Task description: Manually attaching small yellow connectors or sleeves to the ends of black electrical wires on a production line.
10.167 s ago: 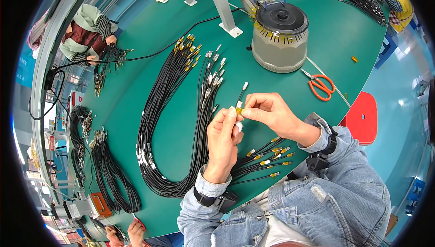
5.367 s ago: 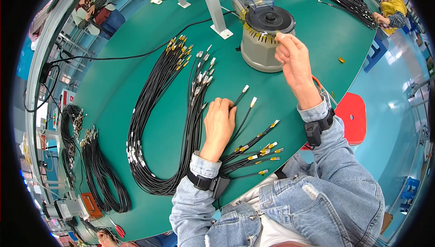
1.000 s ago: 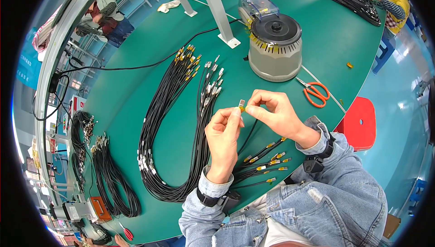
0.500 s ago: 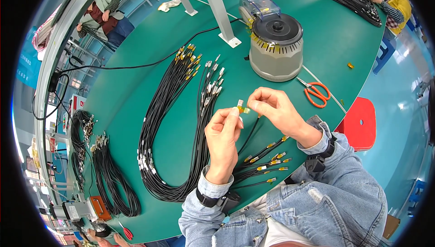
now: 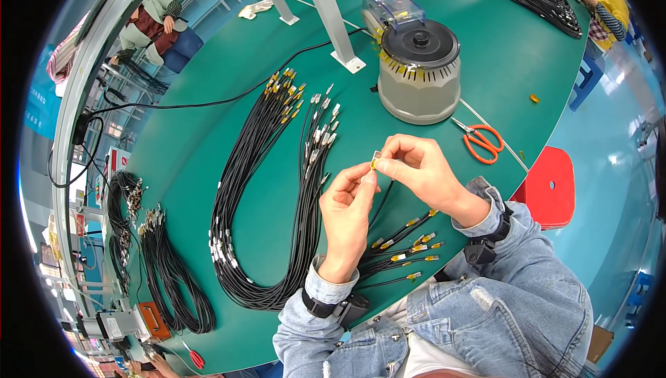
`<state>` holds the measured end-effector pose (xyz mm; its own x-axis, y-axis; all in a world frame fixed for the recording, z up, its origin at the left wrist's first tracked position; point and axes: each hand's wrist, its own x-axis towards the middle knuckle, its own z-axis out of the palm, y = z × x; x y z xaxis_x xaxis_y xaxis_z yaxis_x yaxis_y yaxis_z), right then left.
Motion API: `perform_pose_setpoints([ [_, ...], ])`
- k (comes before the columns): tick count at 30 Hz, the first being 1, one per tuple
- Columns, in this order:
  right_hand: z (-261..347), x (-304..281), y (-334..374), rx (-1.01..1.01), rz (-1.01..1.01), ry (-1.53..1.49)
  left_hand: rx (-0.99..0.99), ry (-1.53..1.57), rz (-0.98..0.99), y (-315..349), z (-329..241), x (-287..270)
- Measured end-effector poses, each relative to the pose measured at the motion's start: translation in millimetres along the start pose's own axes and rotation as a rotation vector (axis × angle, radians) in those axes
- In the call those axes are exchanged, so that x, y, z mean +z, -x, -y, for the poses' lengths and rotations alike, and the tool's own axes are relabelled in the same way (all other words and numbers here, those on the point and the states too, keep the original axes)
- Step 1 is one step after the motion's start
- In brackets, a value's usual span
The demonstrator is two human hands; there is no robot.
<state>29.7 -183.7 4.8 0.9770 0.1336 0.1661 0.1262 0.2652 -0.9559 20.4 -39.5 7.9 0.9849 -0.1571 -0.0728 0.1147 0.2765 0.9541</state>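
Observation:
Between my hands is a small metal cable connector [image 5: 377, 156] with yellow tape around it. My left hand [image 5: 345, 215] pinches it from below between thumb and forefinger. The bent fingers of my right hand [image 5: 424, 170] close on its side, thumb pressed over the tape. A black cable [image 5: 381, 202] hangs from beneath my right hand toward the table; the fingers hide where it joins the connector. Below my hands, several black cables with yellow-taped metal ends [image 5: 399, 257] lie fanned out near my jacket.
A large looped bundle of black cables [image 5: 239, 163] lies left of my hands. Ahead stand a round tape dispenser [image 5: 420, 83] and grey posts [image 5: 329, 13]. Orange-handled scissors [image 5: 483, 143] lie to the right, near a red stool [image 5: 552, 187]. Other people sit around the green table [image 5: 187, 170].
My right hand has moved in to the connector and its thumb now presses on the tape. The loose yellow flap that stuck out sideways is now folded in or covered by the fingers.

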Motion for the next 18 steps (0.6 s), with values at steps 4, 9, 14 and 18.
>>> perform_pose_setpoints([
  [4, 0.3, -0.4, 1.5, 0.01, 0.043, -0.166, 0.062, -0.066, -0.027, 0.7, 0.5, 0.6],
  [9, 0.5, 0.4, -0.1, 0.025, 0.065, -0.189, 0.041, -0.039, -0.064, -1.3, 2.0, -0.4],
  [14, -1.7, 2.0, 0.2, 0.03, 0.048, -0.154, 0.031, -0.006, -0.04, 0.5, -0.2, -1.1],
  [18, -1.2, 2.4, 0.2, 0.024, 0.051, -0.152, 0.033, 0.005, -0.03, 0.9, -0.3, -1.2],
])
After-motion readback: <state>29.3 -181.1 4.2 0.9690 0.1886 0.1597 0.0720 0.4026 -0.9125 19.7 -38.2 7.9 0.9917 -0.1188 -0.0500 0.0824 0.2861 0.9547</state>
